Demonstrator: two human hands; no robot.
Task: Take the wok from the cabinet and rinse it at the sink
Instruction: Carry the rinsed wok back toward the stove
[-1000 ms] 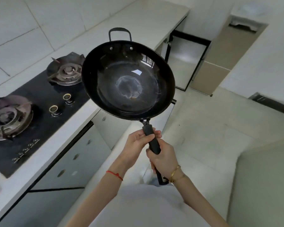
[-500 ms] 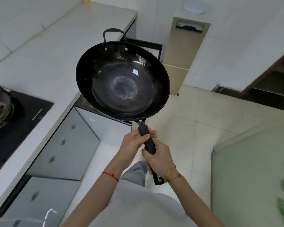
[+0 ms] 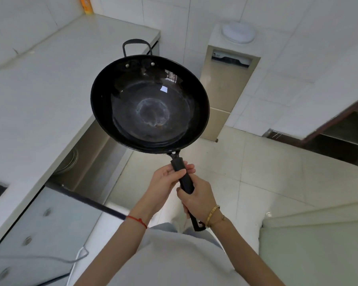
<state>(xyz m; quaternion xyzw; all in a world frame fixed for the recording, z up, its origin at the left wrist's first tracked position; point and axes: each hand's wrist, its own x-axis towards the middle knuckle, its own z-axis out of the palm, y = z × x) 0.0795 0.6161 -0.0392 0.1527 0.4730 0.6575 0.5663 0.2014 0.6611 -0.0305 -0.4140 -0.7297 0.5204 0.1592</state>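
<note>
A black wok hangs in the air in front of me, held level by its long black handle, with a small loop handle at its far rim. Its inside is empty and shiny, with a pale ring at the bottom. My left hand grips the handle just below the bowl. My right hand grips the same handle lower down, and the handle's end sticks out under that wrist. The open cabinet under the counter is at the left, below the wok. No sink is in view.
A white countertop runs along the left, with an orange bottle at its far end. Open cabinet doors jut out at lower left. Metal dishes lie inside the cabinet. A beige standing unit is ahead against the wall. Pale floor tiles spread to the right.
The view has swung to the right: the gas stove has slid out of sight at the left and the beige unit has come nearer the centre. Both hands keep the same grip on the wok.
</note>
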